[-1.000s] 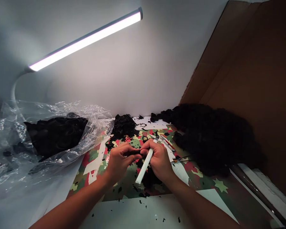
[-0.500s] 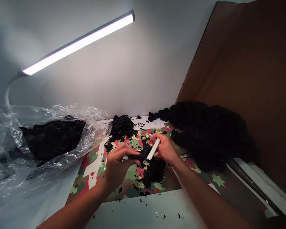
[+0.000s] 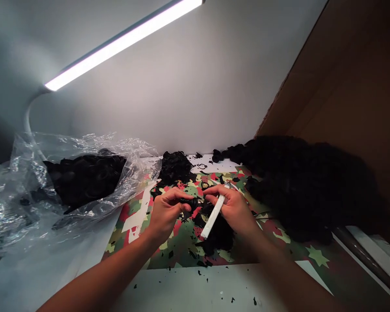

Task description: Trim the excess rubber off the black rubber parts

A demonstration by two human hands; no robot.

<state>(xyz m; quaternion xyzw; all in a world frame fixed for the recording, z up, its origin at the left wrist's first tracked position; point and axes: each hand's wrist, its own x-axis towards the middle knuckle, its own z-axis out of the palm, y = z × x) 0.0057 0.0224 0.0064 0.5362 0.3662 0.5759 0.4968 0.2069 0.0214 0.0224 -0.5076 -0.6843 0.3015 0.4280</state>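
Observation:
My left hand (image 3: 165, 212) pinches a small black ring-shaped piece (image 3: 189, 202) between thumb and fingers, above a camouflage-patterned mat (image 3: 178, 242). My right hand (image 3: 234, 209) grips a slim white-handled knife (image 3: 212, 215); the handle slants down to the left, and the forefinger reaches toward the black piece. The two hands almost touch. Beneath them lies a small heap of black scraps (image 3: 216, 236).
A clear plastic bag (image 3: 35, 186) of black rings (image 3: 84, 177) sits at the left. A big pile of black pieces (image 3: 308, 186) lies at the right against a brown cardboard sheet (image 3: 354, 95). A smaller black pile (image 3: 176, 167) sits at the back. A lit lamp bar (image 3: 123, 41) hangs overhead.
My right hand has come back from the far side of the mat to meet the left, with the knife handle now pointing down. The left hand has lifted the black piece slightly.

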